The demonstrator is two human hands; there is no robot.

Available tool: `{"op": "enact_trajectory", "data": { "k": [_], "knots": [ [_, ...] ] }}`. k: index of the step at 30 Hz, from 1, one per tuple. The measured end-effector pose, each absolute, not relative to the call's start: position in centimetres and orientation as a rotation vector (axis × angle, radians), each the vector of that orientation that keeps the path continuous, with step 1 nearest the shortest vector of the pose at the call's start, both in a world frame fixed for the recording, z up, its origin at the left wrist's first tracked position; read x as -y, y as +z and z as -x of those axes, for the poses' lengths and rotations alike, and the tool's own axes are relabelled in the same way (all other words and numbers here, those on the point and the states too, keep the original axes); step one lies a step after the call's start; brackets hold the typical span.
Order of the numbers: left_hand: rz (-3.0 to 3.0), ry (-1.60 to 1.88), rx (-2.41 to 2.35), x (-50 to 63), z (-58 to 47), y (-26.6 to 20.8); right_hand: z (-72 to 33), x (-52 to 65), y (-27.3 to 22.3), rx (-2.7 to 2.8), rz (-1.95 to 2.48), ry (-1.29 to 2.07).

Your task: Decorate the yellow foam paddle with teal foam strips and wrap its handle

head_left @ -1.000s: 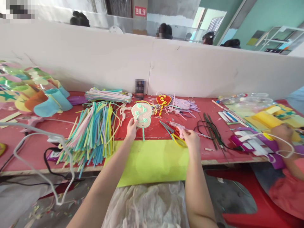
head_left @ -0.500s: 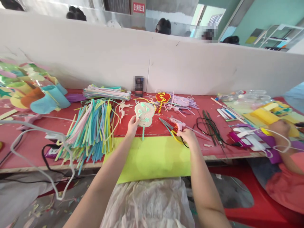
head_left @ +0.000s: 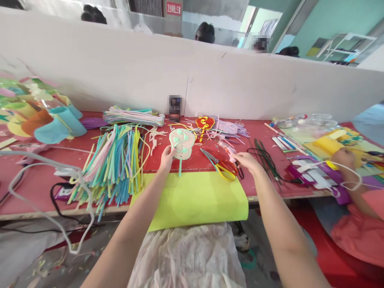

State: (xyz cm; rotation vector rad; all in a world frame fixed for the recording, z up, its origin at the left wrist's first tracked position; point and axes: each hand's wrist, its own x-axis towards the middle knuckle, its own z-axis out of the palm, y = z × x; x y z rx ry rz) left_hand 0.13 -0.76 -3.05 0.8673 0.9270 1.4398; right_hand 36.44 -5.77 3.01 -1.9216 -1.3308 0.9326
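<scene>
My left hand (head_left: 167, 159) is closed on the left edge of a small pale fan-shaped craft (head_left: 182, 142), which has mint-green flower shapes on it and a green stem pointing down. My right hand (head_left: 246, 161) grips a pink hot glue gun (head_left: 231, 153) by its back part, with its nozzle turned to the upper left. Between the hands, open scissors (head_left: 219, 163) with orange and yellow handles lie partly over a yellow-green sheet (head_left: 192, 200). Behind them rests a red and yellow fan-shaped craft (head_left: 205, 124).
Bundled pastel pipe cleaners (head_left: 117, 160) spread on the left of the red table (head_left: 192, 166). Blue felt boots (head_left: 57, 124) stand farther left. On the right are a purple and white power strip (head_left: 313, 172), dark cables and a co-worker's hand (head_left: 343, 158). A white partition (head_left: 240, 84) closes the back.
My right hand has moved right with the glue gun, away from the scissors, whose handles now show fully. The left hand and the pale fan stay nearly in place.
</scene>
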Motion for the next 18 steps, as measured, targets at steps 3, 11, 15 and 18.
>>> {"op": "enact_trajectory", "data": {
  "k": [3,11,15,18],
  "knots": [
    [-0.882,1.457,-0.918,0.7,-0.1,-3.2,-37.0,3.9,1.8,1.459,2.087,0.782],
    [-0.897,1.463,-0.882,0.9,0.3,-3.5,-38.2,0.5,0.6,1.706,2.242,0.608],
    [-0.884,1.473,-0.903,0.8,0.2,-3.6,-38.4,-0.3,0.8,1.723,2.278,0.548],
    [-0.883,1.469,-0.908,0.7,0.2,-3.7,-38.5,-0.6,1.0,1.738,2.308,0.500]
  ]
}}
